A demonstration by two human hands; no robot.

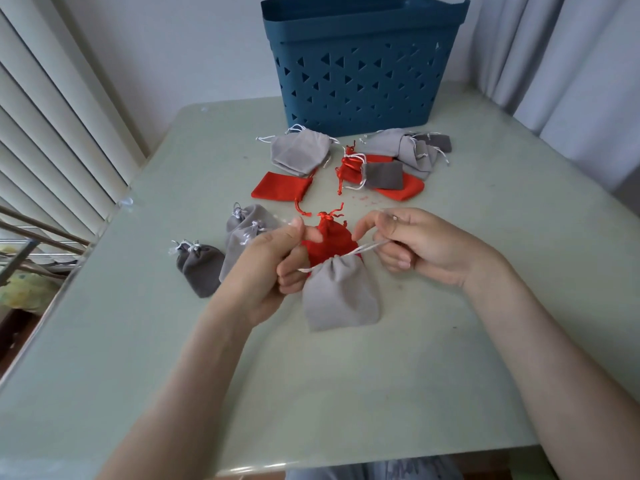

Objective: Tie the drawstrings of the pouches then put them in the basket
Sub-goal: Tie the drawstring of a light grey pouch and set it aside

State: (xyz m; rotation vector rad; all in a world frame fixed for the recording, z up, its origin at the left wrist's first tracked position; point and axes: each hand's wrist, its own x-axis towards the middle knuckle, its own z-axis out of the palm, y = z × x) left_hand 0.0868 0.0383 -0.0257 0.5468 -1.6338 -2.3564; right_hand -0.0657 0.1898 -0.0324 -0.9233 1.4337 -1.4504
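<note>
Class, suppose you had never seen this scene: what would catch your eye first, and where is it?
The blue basket stands at the far edge of the table. In the middle, the left hand and right hand grip the strings of a light grey pouch; red pouches lie beyond it.

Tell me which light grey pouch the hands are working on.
The light grey pouch nearest the camera: the left hand and right hand each grip an end of its white drawstring. No hand holds the other light grey ones.

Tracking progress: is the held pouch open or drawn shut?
Drawn shut: pouch mouth gathered; left hand and right hand pull its drawstrings.
</note>
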